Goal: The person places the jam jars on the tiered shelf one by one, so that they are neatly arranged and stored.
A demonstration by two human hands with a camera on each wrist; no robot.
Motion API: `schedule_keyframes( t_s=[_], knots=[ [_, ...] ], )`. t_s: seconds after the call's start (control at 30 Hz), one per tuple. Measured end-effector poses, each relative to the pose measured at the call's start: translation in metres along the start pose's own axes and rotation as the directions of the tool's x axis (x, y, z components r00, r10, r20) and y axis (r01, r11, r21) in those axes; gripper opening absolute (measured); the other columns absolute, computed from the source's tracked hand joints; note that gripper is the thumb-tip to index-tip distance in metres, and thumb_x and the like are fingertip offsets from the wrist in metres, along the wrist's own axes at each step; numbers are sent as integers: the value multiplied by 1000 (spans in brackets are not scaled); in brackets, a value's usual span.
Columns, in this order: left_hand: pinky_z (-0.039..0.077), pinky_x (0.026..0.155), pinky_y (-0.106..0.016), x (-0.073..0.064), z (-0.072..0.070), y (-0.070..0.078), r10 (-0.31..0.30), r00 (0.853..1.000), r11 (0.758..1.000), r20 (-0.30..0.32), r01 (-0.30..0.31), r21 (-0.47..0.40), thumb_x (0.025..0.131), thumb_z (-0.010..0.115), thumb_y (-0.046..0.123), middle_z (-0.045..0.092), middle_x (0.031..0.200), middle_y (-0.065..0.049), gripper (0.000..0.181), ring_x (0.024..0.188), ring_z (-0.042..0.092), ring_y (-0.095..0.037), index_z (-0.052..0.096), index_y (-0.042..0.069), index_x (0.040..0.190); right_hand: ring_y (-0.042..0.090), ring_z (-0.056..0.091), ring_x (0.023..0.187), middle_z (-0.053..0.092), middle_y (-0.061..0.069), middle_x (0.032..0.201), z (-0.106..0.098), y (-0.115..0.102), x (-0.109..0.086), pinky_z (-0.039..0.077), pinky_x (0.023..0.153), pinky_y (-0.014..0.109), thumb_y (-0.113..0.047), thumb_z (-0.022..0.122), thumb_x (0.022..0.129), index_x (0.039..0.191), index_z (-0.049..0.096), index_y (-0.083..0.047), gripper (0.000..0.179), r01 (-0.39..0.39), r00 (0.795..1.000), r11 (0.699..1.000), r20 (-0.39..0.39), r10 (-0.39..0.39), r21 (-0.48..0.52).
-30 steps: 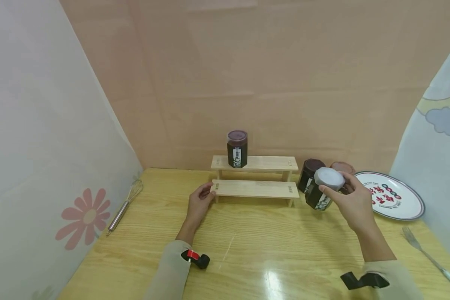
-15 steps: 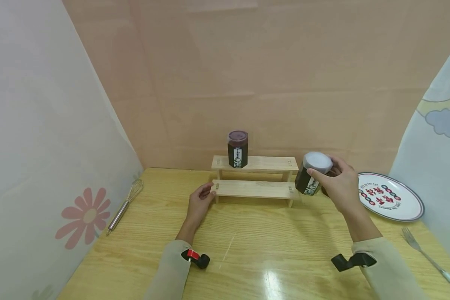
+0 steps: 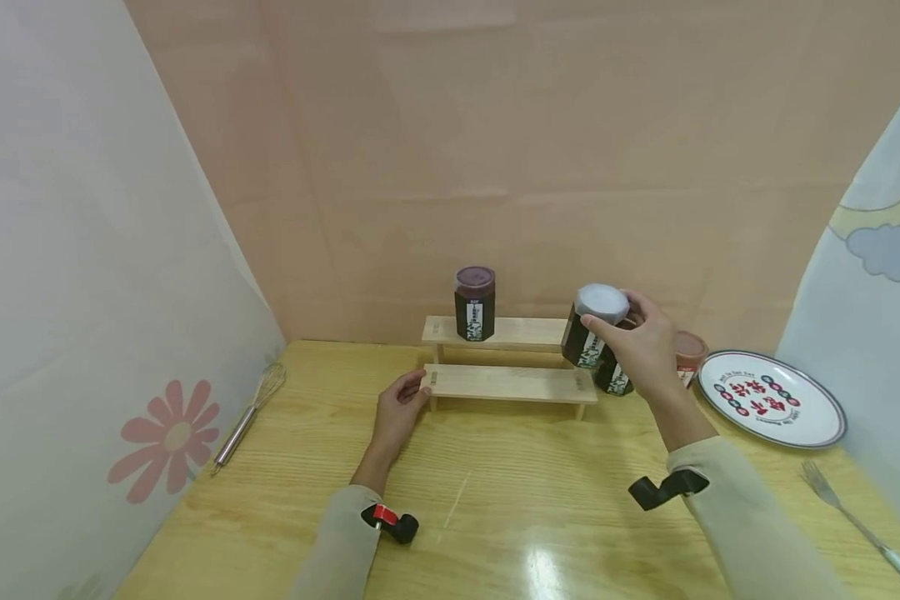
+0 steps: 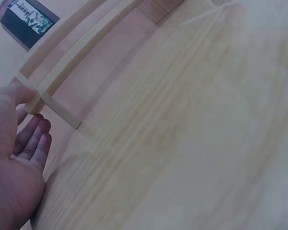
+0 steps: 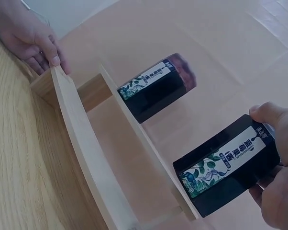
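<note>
My right hand (image 3: pixel 641 342) grips a dark jam jar (image 3: pixel 588 337) with a pale lid around its upper part, tilted slightly. In the head view it overlaps the right end of a two-tier wooden shelf (image 3: pixel 510 382); the right wrist view shows its base close to the upper tier, contact unclear. A matching jam jar (image 3: pixel 475 312) stands upright on that tier's left part. At the lower tier's left end, my left hand (image 4: pixel 15 153) pinches the board, thumb above and a finger beneath. Another dark jar (image 3: pixel 615 377) is partly hidden behind my right hand.
A jar with a reddish lid (image 3: pixel 690 352) stands right of my right hand, beside an oval white plate (image 3: pixel 813 410) with red lettering. A fork (image 3: pixel 843 510) lies in front of the plate. At the table's left side lies a whisk (image 3: pixel 247 421).
My right hand has carried the jam jar up and left, from beside the other jars to the shelf's right end. My left hand has stayed on the shelf.
</note>
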State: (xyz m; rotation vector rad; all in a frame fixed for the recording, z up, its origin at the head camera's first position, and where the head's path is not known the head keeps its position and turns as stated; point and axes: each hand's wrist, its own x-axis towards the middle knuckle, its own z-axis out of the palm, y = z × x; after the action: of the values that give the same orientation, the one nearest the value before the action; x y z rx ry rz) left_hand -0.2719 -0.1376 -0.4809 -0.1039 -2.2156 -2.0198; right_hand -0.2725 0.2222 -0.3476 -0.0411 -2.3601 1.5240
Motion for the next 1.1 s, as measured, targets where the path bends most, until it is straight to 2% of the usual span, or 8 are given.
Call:
schedule_keyframes(
  t_s=[0.1, 0.23, 0.37, 0.5, 0.67, 0.87, 1.1],
  knots=[
    [51, 100, -15, 2, 0, -3, -4, 1000, 1000, 2, 4, 1, 99, 68, 7, 61, 139, -22, 41, 131, 58, -35, 61, -2, 138, 35, 58, 134, 58, 21, 147, 8, -2, 4, 47, 80, 5, -44, 80, 89, 155, 43, -7, 84, 24, 1000, 1000, -2, -24, -2],
    [52, 104, -21, 9, -1, -17, -12, 1000, 1000, -6, 13, 16, 99, 69, 7, 60, 140, -21, 41, 132, 58, -36, 61, -1, 138, 35, 59, 132, 60, 20, 145, 18, -5, 11, 48, 81, 8, -45, 81, 88, 152, 47, -8, 81, 34, 999, 999, 7, -34, 7],
    [52, 108, -26, 15, -2, -30, -8, 1000, 999, -14, 9, 31, 100, 68, 9, 60, 142, -20, 42, 133, 57, -34, 60, 2, 140, 32, 60, 132, 61, 17, 144, 26, -6, 17, 54, 94, 26, -47, 81, 87, 151, 48, -11, 80, 34, 999, 999, 9, -34, -8],
    [53, 106, -24, 17, -2, -34, 14, 1000, 1000, -13, -13, 28, 100, 69, 12, 61, 141, -17, 41, 131, 59, -32, 61, 4, 139, 32, 59, 134, 60, 18, 145, 32, -8, 22, 54, 105, 42, -46, 82, 87, 152, 47, -10, 81, 43, 999, 999, 17, -43, 4],
    [53, 102, -19, 16, -1, -33, 32, 999, 999, -11, -32, 21, 99, 71, 14, 64, 137, -16, 40, 128, 61, -30, 64, 6, 138, 32, 58, 134, 59, 18, 145, 38, -9, 29, 54, 104, 41, -42, 82, 88, 151, 48, -9, 79, 59, 998, 998, 21, -59, 22],
    [54, 101, -20, 18, -1, -34, 42, 999, 999, -19, -41, 31, 98, 72, 15, 66, 134, -14, 39, 125, 62, -27, 65, 9, 136, 31, 60, 132, 61, 18, 143, 47, -8, 38, 54, 105, 46, -43, 83, 87, 147, 52, -9, 76, 62, 998, 998, 13, -63, 29],
    [54, 100, -18, 17, -1, -36, 29, 999, 999, -18, -29, 23, 98, 72, 15, 65, 134, -14, 40, 125, 62, -28, 65, 8, 136, 32, 59, 132, 61, 19, 142, 54, -6, 45, 53, 105, 48, -39, 83, 87, 146, 53, -6, 74, 74, 997, 997, 19, -75, 24]
  ],
)
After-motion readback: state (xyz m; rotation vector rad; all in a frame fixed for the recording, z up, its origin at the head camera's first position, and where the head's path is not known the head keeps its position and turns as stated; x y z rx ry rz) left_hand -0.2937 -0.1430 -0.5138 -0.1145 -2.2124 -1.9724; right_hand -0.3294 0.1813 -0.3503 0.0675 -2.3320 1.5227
